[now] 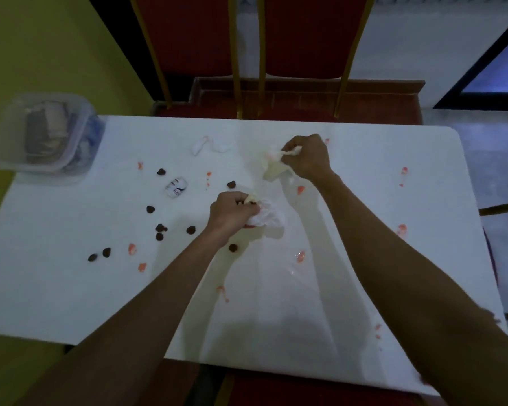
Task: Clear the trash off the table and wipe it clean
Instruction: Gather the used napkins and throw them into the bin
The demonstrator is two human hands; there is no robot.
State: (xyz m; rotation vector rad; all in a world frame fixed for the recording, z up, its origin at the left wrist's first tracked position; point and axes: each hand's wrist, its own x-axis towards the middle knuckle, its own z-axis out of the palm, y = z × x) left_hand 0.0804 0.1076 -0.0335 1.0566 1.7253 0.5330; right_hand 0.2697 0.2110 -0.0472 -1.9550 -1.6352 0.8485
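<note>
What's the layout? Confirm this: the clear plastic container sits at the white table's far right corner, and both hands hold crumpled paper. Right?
Wrong side. The head view shows the clear plastic container at the white table's far left corner. Both hands do hold crumpled paper: left hand white tissue, right hand a cream piece.

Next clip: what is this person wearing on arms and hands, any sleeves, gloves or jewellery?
The left hand and right hand are bare: no gloves, and no ring, watch or bracelet shows. Both forearms are uncovered to the frame's edge, with no sleeve in view. The picture is dim, so a thin ring could be missed.
</note>
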